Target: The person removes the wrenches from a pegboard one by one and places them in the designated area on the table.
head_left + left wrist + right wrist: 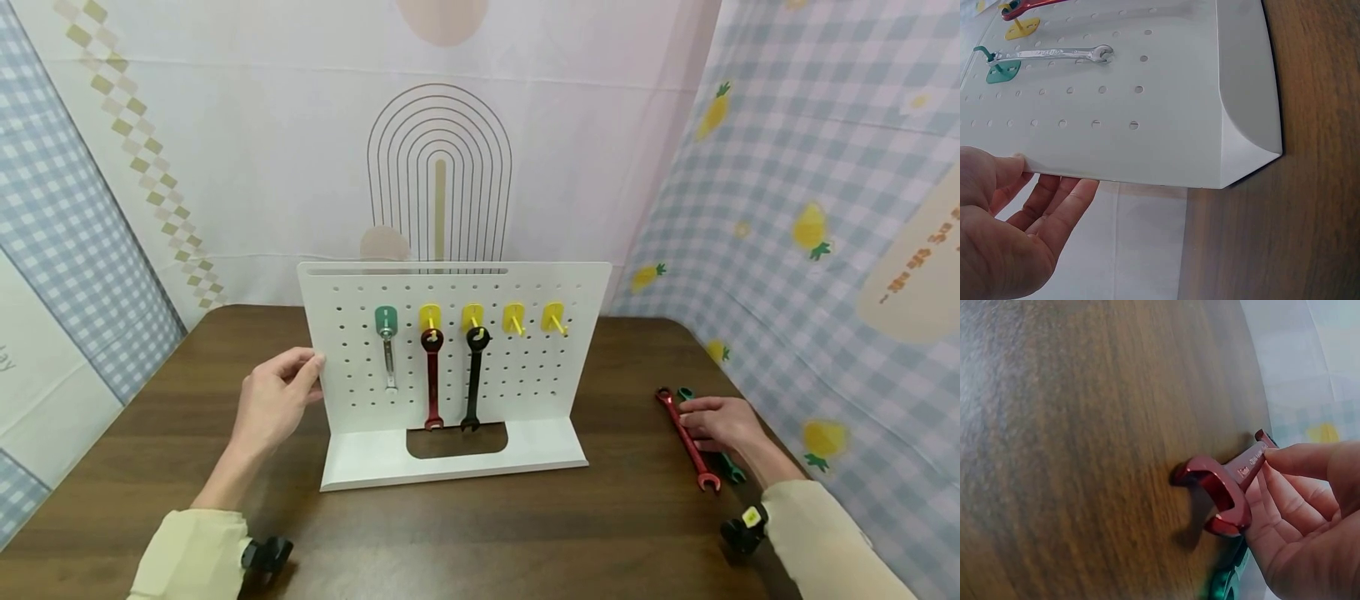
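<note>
My left hand (272, 402) pinches the left edge of a white pegboard stand (454, 282), thumb in front and fingers behind. My right hand (1310, 515) grips the shank of a red combination wrench (1249, 469) between thumb and fingers, at the table's right side. A green wrench (732, 469) lies beside it, partly hidden by that hand. On the pegboard hang a silver wrench (1054, 55) from a green hook (386, 317), a dark red wrench (432, 379) and a black wrench (474, 379), both from yellow hooks.
Two yellow hooks (514, 317) at the board's right carry nothing. The stand's base (360, 462) rests on a brown wooden table (450, 542). A white cloth (285, 150) hangs behind, and a checked cloth (787, 150) borders the right side.
</note>
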Motion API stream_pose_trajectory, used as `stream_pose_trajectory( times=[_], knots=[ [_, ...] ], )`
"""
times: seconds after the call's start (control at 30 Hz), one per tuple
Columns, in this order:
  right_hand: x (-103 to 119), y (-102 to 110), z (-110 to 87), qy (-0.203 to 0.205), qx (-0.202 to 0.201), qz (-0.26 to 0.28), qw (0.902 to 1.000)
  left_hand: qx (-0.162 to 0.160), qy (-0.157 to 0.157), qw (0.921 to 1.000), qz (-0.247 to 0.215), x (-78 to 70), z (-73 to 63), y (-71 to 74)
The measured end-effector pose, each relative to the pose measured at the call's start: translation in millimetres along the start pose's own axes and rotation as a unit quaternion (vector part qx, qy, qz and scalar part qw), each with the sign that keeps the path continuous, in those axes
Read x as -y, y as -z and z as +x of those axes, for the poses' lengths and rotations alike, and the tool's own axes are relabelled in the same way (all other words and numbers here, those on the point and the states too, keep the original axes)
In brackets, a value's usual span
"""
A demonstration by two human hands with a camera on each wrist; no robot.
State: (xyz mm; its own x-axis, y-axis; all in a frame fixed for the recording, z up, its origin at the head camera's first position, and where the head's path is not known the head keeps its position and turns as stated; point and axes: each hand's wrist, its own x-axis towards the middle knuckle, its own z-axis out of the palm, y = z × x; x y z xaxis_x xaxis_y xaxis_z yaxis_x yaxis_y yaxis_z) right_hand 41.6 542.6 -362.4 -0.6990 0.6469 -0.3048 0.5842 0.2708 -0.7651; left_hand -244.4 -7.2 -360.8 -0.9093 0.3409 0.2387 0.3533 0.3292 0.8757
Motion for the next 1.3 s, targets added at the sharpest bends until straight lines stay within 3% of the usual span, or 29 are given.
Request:
stream_pose_trajectory(
  times=[0.3,0.93,1.3],
  knots=[
    [1,0,0.8,-0.006,-0.016,0.009,0.9998,-0.001,-0.003,1.0,-0.004,-0.3,-0.1,-0.3],
    [5,13,-6.2,-0.021,0.008,0.101,0.9946,-0.003,-0.002,1.0,-0.003,-1.5,-0.6,-0.4],
    [12,6,-25.2,0.005,0.075,0.18,0.9807,-0.002,-0.006,1.0,-0.001,-0.9,-0.8,0.0]
  ],
)
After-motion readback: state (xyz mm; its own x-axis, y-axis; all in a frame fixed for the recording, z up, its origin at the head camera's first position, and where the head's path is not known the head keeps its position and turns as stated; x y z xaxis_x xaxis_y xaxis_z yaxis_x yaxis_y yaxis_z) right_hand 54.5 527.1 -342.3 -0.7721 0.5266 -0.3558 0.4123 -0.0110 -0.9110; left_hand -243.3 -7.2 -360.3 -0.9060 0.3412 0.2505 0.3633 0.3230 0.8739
